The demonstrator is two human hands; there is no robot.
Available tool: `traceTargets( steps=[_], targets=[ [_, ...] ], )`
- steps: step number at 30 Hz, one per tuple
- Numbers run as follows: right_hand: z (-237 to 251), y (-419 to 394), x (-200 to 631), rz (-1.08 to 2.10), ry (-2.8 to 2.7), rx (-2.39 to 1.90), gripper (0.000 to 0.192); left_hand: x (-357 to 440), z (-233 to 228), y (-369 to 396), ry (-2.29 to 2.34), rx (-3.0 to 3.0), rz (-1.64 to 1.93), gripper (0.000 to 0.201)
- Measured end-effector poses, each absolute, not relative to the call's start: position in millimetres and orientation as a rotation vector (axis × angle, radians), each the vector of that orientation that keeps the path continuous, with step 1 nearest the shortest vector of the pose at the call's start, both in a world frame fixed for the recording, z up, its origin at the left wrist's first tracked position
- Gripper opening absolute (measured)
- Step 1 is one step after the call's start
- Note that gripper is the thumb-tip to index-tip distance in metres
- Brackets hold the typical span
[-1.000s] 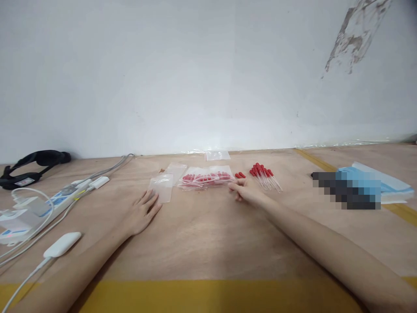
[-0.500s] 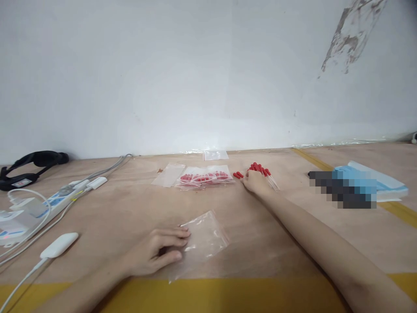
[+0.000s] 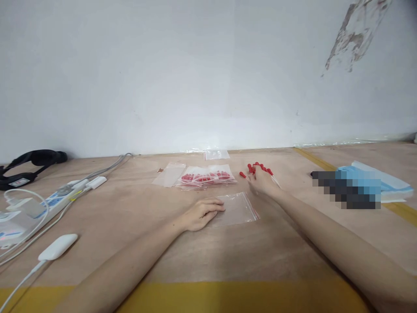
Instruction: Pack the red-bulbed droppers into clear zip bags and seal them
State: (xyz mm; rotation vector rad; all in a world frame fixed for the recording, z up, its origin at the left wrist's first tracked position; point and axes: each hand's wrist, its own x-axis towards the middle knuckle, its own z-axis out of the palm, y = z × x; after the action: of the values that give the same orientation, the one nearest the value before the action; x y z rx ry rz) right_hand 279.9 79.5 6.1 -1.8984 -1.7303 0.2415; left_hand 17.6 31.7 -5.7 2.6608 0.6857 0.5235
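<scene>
My left hand (image 3: 199, 214) lies flat on the left end of an empty clear zip bag (image 3: 239, 208) with a red seal strip, in the middle of the brown table. My right hand (image 3: 262, 181) reaches forward onto a bunch of red-bulbed droppers (image 3: 259, 168); its fingers curl over them, and whether it grips any I cannot tell. A single loose red dropper (image 3: 243, 174) lies just left of that hand. Filled bags of red droppers (image 3: 206, 177) lie behind the empty bag, with another empty bag (image 3: 169, 174) to their left.
A small empty bag (image 3: 216, 154) lies by the white wall. At left are a power strip (image 3: 39, 204) with cables, a white adapter (image 3: 57, 247) and a black strap (image 3: 31, 161). Blue sheets (image 3: 378, 184) sit at right. Yellow tape (image 3: 228, 295) marks the near edge.
My left hand took an empty bag from the far pile, drew it near, then slid it forward and right to the table's middle. My right hand moved right onto the loose droppers.
</scene>
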Motion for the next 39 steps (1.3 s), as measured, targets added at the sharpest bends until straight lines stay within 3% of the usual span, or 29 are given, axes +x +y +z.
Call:
traceTargets(
  steps=[4,7,20,27,39],
  targets=[
    [-5.5,50.9,283.7,0.75,-1.442,-1.454,0.068,15.5,-4.9,26.8,0.639,2.682,0.52,0.034],
    [-18.6,35.4,281.9,0.943,-1.175,-1.3,0.081,15.8,-6.8,27.2,0.624,2.681,0.531,0.037],
    [-24.2,27.5,292.1,0.818,-0.993,-1.278,0.066,15.0,-7.5,27.5,0.625,2.65,0.555,0.039],
    [-23.4,20.5,281.2,1.241,-0.901,-1.12,0.028,15.5,-9.3,27.6,0.684,2.641,0.566,0.046],
    [-14.9,20.4,308.3,1.311,-1.604,-0.981,0.024,14.6,-10.4,27.9,0.75,2.637,0.547,0.051]
  ],
)
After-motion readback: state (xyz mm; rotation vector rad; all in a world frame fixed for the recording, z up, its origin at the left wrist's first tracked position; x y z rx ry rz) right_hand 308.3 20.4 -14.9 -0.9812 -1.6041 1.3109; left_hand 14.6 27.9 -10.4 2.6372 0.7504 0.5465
